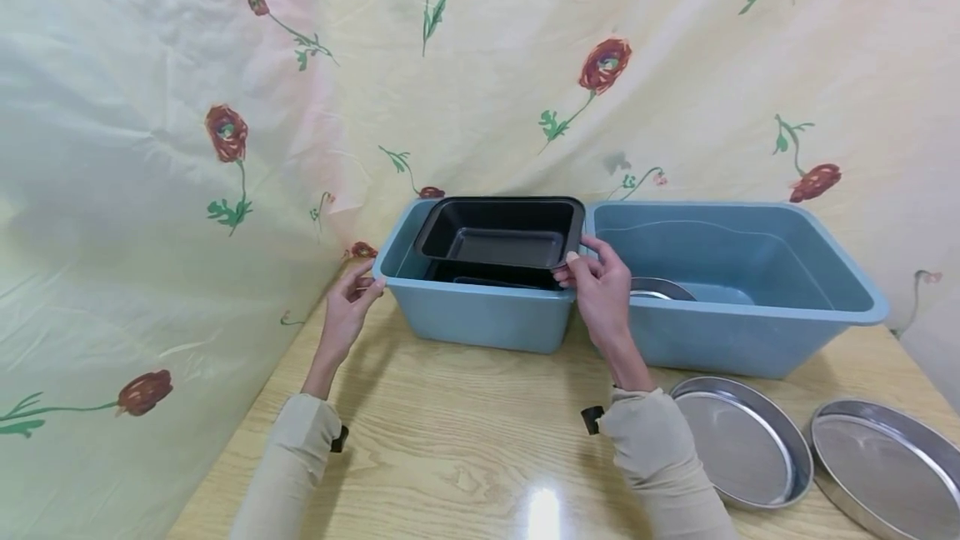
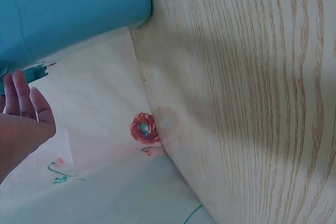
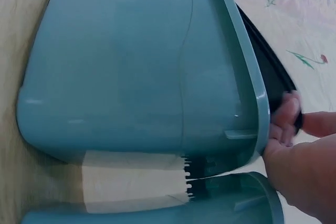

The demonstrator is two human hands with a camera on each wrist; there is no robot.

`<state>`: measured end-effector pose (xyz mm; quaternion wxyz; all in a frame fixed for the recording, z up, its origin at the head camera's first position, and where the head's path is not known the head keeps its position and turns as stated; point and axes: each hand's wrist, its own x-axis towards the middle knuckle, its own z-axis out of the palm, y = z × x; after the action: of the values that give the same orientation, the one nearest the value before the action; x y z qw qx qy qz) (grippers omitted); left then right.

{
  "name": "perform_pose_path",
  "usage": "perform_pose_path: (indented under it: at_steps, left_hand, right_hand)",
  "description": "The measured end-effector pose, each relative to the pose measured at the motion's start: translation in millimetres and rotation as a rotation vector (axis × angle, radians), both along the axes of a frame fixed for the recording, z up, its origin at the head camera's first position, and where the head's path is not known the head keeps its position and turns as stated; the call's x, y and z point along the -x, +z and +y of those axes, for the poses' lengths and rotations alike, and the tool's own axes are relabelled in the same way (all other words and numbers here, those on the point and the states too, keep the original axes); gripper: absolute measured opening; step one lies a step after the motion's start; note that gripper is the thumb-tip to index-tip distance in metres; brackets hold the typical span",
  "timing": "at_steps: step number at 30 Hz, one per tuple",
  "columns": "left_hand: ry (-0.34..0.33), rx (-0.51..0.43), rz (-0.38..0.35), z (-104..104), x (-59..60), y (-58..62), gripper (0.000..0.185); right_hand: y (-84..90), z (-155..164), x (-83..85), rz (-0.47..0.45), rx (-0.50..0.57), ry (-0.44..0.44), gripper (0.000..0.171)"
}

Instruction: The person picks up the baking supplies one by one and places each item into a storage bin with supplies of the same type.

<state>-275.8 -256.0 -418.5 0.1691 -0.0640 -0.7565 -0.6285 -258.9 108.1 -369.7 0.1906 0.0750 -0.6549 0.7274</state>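
Note:
A black loaf pan [image 1: 510,248] sits tilted at the top of the left blue plastic bin [image 1: 480,315], its hollow facing me. My right hand [image 1: 603,282] pinches the pan's near right corner between thumb and fingers. In the right wrist view, the right hand [image 3: 304,156] grips the dark pan edge [image 3: 273,72] just past the bin's rim. Below it, inside the bin, another black pan [image 1: 487,280] partly shows. At the bin's left front corner, my left hand [image 1: 347,311] holds the rim, fingers bent at the edge.
A larger blue bin [image 1: 735,332] stands to the right, with a round metal pan [image 1: 660,288] partly visible inside. Two round metal pans, one [image 1: 738,444] and another [image 1: 885,469], lie on the wooden table [image 1: 450,440] at the right. Flowered cloth [image 1: 480,90] hangs behind.

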Motion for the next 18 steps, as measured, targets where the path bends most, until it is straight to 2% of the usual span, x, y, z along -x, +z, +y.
perform_pose_path:
  at_steps: [4,7,15,18]
  left_hand:
    - [0.005,-0.001,-0.001,1.3,0.7,0.4,0.044]
    - [0.004,0.003,-0.002,1.4,1.1,1.4,0.044]
    - [0.001,0.011,-0.008,0.9,-0.8,0.4,0.045]
    - [0.003,0.012,-0.01,0.4,-0.8,1.1,0.045]
  right_hand:
    - [2.3,4.5,-2.0,-0.014,-0.153,0.055,0.038]
    - [2.6,6.2,-3.3,-0.018,-0.19,0.068,0.035]
    - [-3.6,7.6,-3.3,0.104,-0.069,0.03,0.026]
    - [-2.4,9.6,-5.9,0.117,-0.054,0.025,0.025]
